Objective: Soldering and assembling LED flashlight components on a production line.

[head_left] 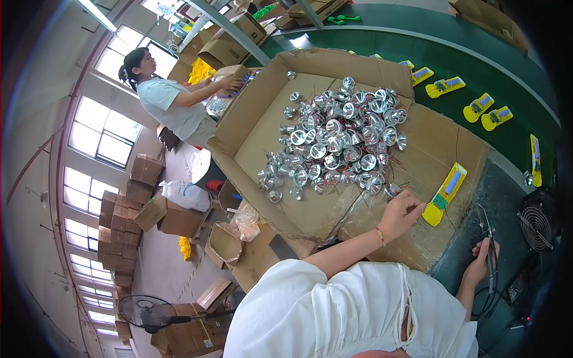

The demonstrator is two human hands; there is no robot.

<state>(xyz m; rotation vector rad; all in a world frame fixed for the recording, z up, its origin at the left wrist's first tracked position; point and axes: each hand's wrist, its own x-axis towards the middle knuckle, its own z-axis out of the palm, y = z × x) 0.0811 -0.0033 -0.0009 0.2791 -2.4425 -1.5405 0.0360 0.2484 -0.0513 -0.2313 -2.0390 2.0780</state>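
We curl the fingers of our left hand [401, 213] just beside the long yellow plastic casing with a blue cylinder and green circuit board [444, 197], which lies on the flap of the open brown cardboard box [450, 134]; whether they grip anything, we cannot tell. Our right hand [479, 261] grips a slim soldering iron with a metal tip [491, 243] above the dark green tabletop [506, 209], and shiny silver cup-shaped reflectors with thin wires [334, 140] heap inside the box.

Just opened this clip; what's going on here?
A person's right hand holds what looks like a soldering iron. Their left hand is by a heap of silver cups in a cardboard box, beside an open yellow case; whether it grips anything is unclear. More yellow cases lie on the green surface, and a co-worker holds a carton.
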